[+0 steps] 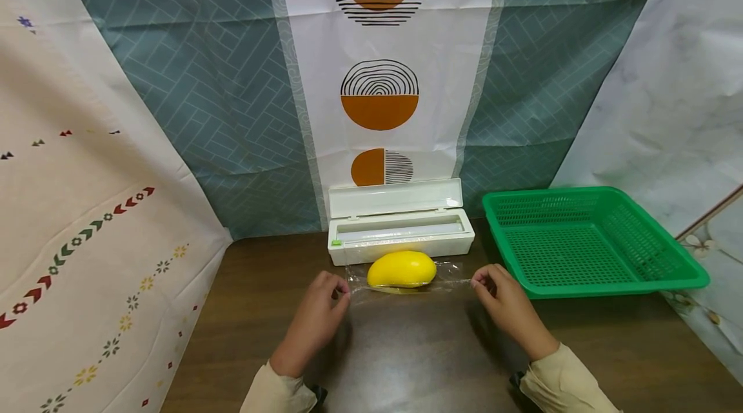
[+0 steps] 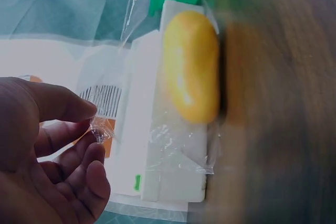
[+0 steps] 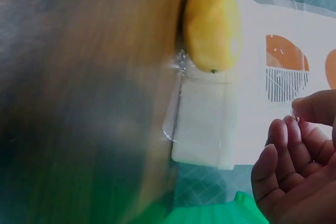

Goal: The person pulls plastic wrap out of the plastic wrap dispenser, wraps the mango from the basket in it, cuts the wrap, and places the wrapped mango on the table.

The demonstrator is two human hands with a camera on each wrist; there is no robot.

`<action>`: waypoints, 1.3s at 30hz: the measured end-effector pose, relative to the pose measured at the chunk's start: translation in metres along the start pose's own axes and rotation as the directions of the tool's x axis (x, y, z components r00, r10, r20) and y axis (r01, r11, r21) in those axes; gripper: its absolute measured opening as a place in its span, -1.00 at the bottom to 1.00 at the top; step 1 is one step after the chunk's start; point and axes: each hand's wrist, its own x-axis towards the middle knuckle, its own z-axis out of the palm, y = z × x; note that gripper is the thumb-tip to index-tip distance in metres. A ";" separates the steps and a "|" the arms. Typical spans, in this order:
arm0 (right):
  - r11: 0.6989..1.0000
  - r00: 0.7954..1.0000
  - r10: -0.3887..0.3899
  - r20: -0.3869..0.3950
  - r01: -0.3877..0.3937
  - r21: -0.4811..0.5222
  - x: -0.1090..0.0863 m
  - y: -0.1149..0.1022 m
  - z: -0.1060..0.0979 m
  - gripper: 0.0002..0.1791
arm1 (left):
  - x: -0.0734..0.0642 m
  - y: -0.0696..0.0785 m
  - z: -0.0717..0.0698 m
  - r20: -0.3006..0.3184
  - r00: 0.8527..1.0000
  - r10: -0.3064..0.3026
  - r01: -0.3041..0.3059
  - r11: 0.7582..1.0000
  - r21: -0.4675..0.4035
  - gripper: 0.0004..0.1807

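Note:
A yellow mango point(image 1: 402, 269) lies on a sheet of clear plastic wrap point(image 1: 449, 269) on the table, in front of the white wrap dispenser point(image 1: 400, 246). My left hand point(image 1: 318, 316) pinches the near left corner of the wrap between thumb and fingers; the left wrist view shows the film bunched at the fingertips point(image 2: 93, 109). On the other side, my right hand point(image 1: 511, 308) pinches the near right corner the same way. Between the hands the film's edge stretches along the mango's near side. Both wrist views show the mango apart from the fingers.
The dispenser's lid point(image 1: 397, 198) stands up, with a white roll point(image 1: 406, 231) inside. To the right is a green plastic basket point(image 1: 580, 242), close to my right hand. Patterned cloth point(image 1: 232, 110) hangs behind the brown table point(image 1: 406, 361).

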 end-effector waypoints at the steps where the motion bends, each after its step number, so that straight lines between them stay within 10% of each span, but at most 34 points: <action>1: 1.000 1.000 0.003 -0.012 -0.003 0.005 0.001 0.000 0.000 -0.87 | 0.002 0.000 0.000 -0.006 1.000 -0.003 0.003 1.000 -0.003 -0.85; 22: 0.974 0.979 0.156 -0.131 -0.130 0.185 0.024 0.001 0.017 -0.94 | 0.029 0.008 0.005 -0.152 0.978 -0.142 0.121 0.982 -0.144 -0.93; 39: 0.894 0.948 0.302 -0.102 -0.245 0.374 0.046 0.007 0.035 -0.93 | 0.051 -0.001 0.009 -0.178 0.960 -0.218 0.180 0.961 -0.211 -0.92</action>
